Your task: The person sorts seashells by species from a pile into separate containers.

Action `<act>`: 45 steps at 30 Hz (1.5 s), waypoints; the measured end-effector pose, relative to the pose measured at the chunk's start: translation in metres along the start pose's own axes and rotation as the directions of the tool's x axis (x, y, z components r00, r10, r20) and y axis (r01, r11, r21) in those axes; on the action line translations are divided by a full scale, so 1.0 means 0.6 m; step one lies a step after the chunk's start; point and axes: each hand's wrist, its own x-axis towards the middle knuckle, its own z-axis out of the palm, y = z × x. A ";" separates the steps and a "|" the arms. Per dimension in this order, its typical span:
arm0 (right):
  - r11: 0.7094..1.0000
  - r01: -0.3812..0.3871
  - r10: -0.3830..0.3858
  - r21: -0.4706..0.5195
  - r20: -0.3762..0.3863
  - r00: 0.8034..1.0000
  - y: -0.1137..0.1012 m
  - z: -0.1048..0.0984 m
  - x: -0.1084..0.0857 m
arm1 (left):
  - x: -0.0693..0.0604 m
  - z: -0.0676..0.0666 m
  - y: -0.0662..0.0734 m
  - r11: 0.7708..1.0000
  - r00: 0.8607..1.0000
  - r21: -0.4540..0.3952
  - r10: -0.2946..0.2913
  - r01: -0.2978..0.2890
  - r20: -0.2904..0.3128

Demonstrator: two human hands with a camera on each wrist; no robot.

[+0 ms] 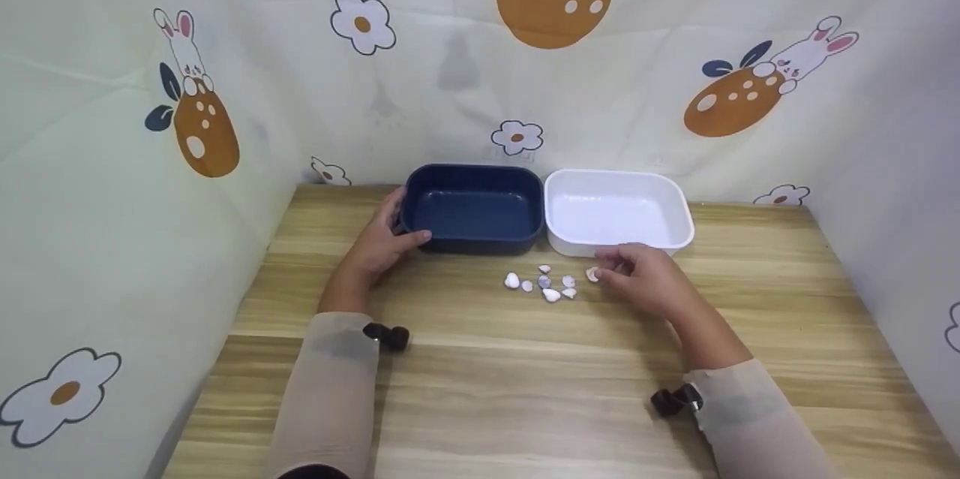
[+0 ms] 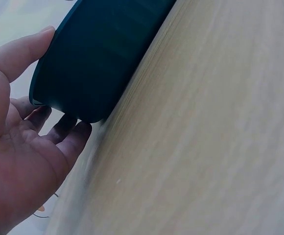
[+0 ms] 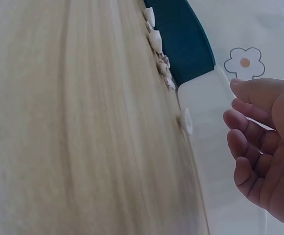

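1. Cream cloth [image 1: 277, 36] printed with flowers and rabbits is hanging across the upper head frame and down both sides; below it, a wooden table [image 1: 487, 396] is stretching to the bottom edge, its grain running left to right.
2. At the head frame's centre, a dark blue box [image 1: 480, 245] and, just right, a white box [image 1: 571, 242] are standing with their openings facing up and long axes running left to right.
3. Below them, seven small shells [image 1: 551, 296] are lying grouped, pointing various ways; a single shell [image 1: 592, 275] is lying to their right, beside the right hand [image 1: 645, 280]. At centre left, the left hand [image 1: 379, 239] is gripping the blue box's left end.
4. In the left wrist view, the blue box is slanting toward the upper right, thumb and fingers clasping its end; pale wood is filling the right.
5. In the right wrist view, the single shell is resting right of centre, its long axis running nearly up and down; the right hand, at the right edge, is holding nothing, its bent fingers hanging apart from the shell.
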 end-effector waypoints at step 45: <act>1.000 0.001 -0.003 0.030 0.085 0.996 0.035 0.036 0.009 | -0.006 0.002 0.004 1.000 1.000 -0.007 0.017 -0.017 0.001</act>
